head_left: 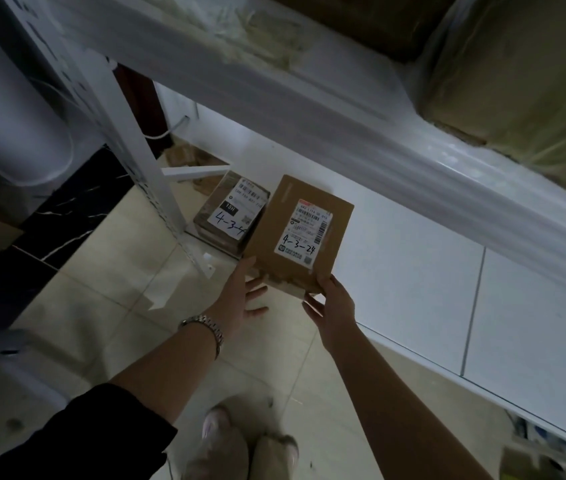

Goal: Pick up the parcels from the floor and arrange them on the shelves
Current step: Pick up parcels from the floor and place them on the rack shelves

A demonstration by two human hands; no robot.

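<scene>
My shoes point(240, 445) on the tiled floor point(118, 289), below both forearms, the left one with a black sleeve point(84, 434) and a wristwatch point(205, 323). My right hand point(330, 306) grips the near right corner of a brown parcel point(274, 244) labelled 4-3-24, thumb on top; my left hand point(240, 299), fingers spread and straight, touches its near left edge. The parcel is over the front edge of the lower white shelf point(413, 271), just beside a second parcel point(229, 213) marked 4-3-4.
</scene>
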